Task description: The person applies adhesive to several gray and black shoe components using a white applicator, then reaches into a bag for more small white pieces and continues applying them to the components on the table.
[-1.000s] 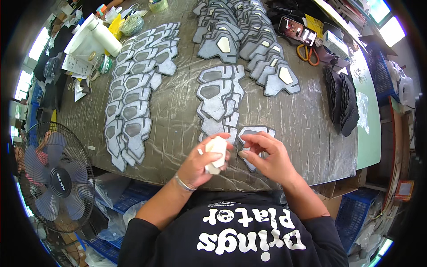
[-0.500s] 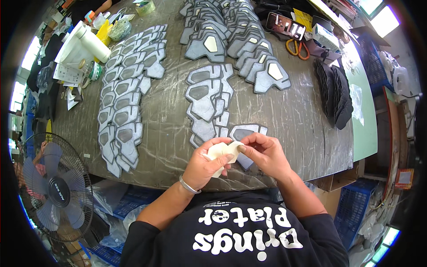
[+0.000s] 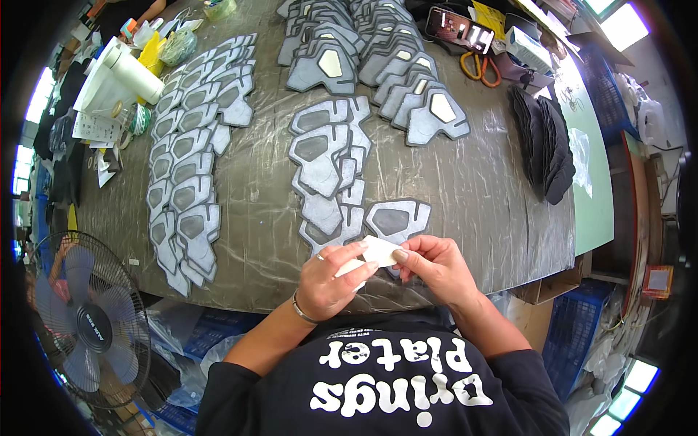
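Near the front edge of the table, my left hand (image 3: 329, 282) is closed on several cream-white pieces, partly hidden by its fingers. One cream-white piece (image 3: 379, 252) with straight cut edges stands out between my hands. My right hand (image 3: 434, 267) pinches its right end between thumb and fingers, while left fingertips touch its other side. Just beyond the hands lies a single grey cut-out panel (image 3: 398, 218), its near part covered by my right hand. To its left, overlapping grey panels (image 3: 318, 149) form a short column.
Overlapping grey panels (image 3: 193, 163) run down the table's left side. Farther back, panels bearing cream patches (image 3: 442, 107) lie in rows. Black pieces (image 3: 539, 145), orange-handled scissors (image 3: 480, 71) and a phone (image 3: 459, 30) are at right. A white bottle (image 3: 134, 73) and a fan (image 3: 91, 327) are left.
The cream-white piece has turned flatter and extends between both hands. My left fingers have spread and shifted left and down; the view has moved slightly, so the table contents appear farther left.
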